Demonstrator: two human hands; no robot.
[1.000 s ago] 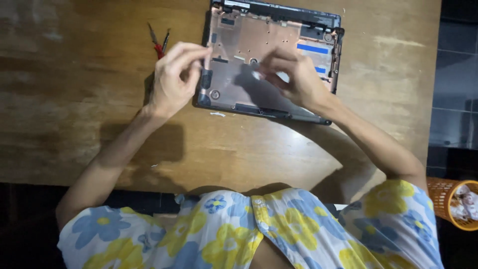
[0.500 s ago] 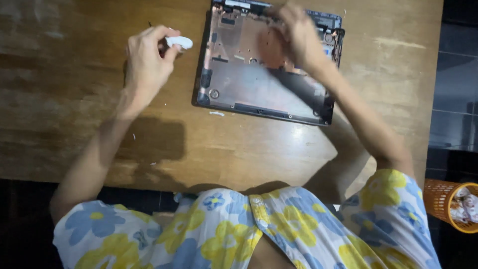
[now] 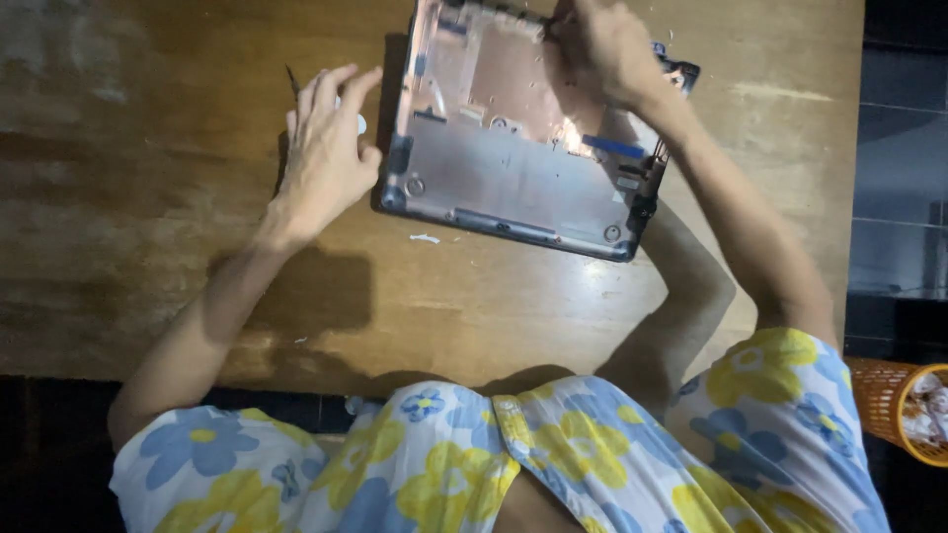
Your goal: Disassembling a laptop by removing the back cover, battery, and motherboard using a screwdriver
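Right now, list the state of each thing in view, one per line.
Laptop shell: opened up, inside facing up, flat on the table.
Left hand: beside the shell, fingers over a small white piece.
Right hand: on the shell's far edge.
White scrap: loose on the table.
Orange basket: holds crumpled paper.

One opened laptop base (image 3: 523, 148), two hands, one orange basket (image 3: 904, 410), one table (image 3: 148, 247)

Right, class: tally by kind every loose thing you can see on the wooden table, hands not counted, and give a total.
Opened laptop shell: 1
Small white piece under the left hand: 1
Thin tool beside the left hand: 1
White scrap in front of the shell: 1
Total: 4
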